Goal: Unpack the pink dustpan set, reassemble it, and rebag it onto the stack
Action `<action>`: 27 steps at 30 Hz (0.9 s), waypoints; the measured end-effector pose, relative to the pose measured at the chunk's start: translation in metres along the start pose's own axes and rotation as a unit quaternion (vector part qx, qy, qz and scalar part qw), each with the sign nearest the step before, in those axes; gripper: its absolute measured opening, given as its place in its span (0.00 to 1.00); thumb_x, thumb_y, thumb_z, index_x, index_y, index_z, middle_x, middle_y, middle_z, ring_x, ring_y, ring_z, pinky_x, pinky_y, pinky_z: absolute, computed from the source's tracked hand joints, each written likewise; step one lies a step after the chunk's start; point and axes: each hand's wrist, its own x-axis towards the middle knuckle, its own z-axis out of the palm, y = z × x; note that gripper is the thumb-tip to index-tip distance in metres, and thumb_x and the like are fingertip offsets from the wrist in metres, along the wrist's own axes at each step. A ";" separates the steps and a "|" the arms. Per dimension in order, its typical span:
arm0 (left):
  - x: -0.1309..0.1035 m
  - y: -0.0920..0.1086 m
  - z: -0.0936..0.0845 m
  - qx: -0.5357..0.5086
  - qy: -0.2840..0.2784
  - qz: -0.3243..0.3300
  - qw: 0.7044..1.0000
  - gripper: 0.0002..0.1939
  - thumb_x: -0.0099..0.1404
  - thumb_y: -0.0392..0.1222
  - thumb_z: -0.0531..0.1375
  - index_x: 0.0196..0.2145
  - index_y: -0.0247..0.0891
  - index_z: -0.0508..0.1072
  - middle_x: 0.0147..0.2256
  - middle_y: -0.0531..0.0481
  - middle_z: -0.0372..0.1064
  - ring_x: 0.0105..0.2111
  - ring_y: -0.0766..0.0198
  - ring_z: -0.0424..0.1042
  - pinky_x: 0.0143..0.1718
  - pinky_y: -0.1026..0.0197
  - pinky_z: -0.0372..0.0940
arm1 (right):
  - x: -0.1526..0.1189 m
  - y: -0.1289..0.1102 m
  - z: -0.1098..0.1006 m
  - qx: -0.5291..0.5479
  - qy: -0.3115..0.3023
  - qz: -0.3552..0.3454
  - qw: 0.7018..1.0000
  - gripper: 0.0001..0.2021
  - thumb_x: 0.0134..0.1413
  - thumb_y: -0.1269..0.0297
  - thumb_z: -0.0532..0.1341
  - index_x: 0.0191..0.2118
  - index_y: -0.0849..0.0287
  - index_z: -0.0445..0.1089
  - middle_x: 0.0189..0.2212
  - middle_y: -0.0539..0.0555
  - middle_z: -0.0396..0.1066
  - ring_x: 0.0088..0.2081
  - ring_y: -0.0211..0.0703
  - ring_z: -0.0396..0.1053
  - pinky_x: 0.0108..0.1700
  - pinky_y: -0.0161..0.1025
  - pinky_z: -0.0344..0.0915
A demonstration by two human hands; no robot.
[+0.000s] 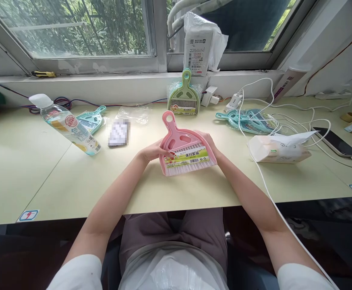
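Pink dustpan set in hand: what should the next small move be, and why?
Perhaps turn the pink dustpan set over: its label faces the camera, leaving the back unseen. The left hand grips the set's left edge and the right hand, partly hidden, sits behind the right edge, so both seem placed to steady it.

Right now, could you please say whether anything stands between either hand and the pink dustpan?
Nothing visible does: the left hand grips the pink dustpan at its left edge, and the right hand, partly hidden, touches its right side.
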 end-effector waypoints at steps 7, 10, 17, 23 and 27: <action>-0.004 0.008 0.003 0.007 -0.039 0.042 0.998 0.45 0.42 0.33 0.71 0.59 0.39 0.64 0.50 0.38 0.71 0.51 0.48 0.71 0.48 0.53 0.69 | -0.009 -0.037 -0.008 0.141 0.075 -0.043 0.986 0.11 0.60 0.61 0.54 0.39 0.54 0.74 0.37 0.52 0.77 0.35 0.41 0.74 0.39 0.39 0.69; -0.007 0.011 0.001 0.031 -0.071 0.030 0.997 0.49 0.42 0.33 0.71 0.62 0.42 0.60 0.52 0.39 0.70 0.52 0.47 0.70 0.48 0.53 0.69 | -0.013 -0.045 -0.009 0.155 0.093 -0.051 0.982 0.12 0.62 0.62 0.53 0.37 0.54 0.74 0.33 0.51 0.77 0.31 0.40 0.74 0.38 0.40 0.70; -0.008 0.020 0.006 0.034 -0.115 0.028 0.992 0.51 0.43 0.34 0.70 0.64 0.43 0.58 0.57 0.37 0.65 0.54 0.44 0.67 0.49 0.50 0.67 | -0.012 -0.038 -0.010 0.151 0.087 -0.055 0.983 0.11 0.59 0.66 0.54 0.36 0.57 0.75 0.30 0.51 0.77 0.27 0.38 0.72 0.35 0.39 0.69; -0.008 0.021 0.008 0.043 -0.107 0.022 0.993 0.48 0.41 0.35 0.71 0.61 0.38 0.63 0.49 0.37 0.72 0.47 0.47 0.73 0.46 0.53 0.69 | -0.009 -0.034 -0.018 0.131 0.070 -0.086 0.985 0.11 0.60 0.64 0.55 0.36 0.56 0.76 0.30 0.51 0.78 0.28 0.39 0.72 0.34 0.38 0.68; -0.007 0.015 0.001 0.035 -0.077 0.020 0.996 0.42 0.40 0.35 0.72 0.55 0.37 0.69 0.51 0.36 0.70 0.48 0.45 0.72 0.47 0.51 0.69 | -0.007 -0.029 -0.032 0.015 0.024 -0.134 0.991 0.10 0.59 0.63 0.57 0.38 0.52 0.77 0.33 0.49 0.78 0.29 0.39 0.72 0.39 0.40 0.66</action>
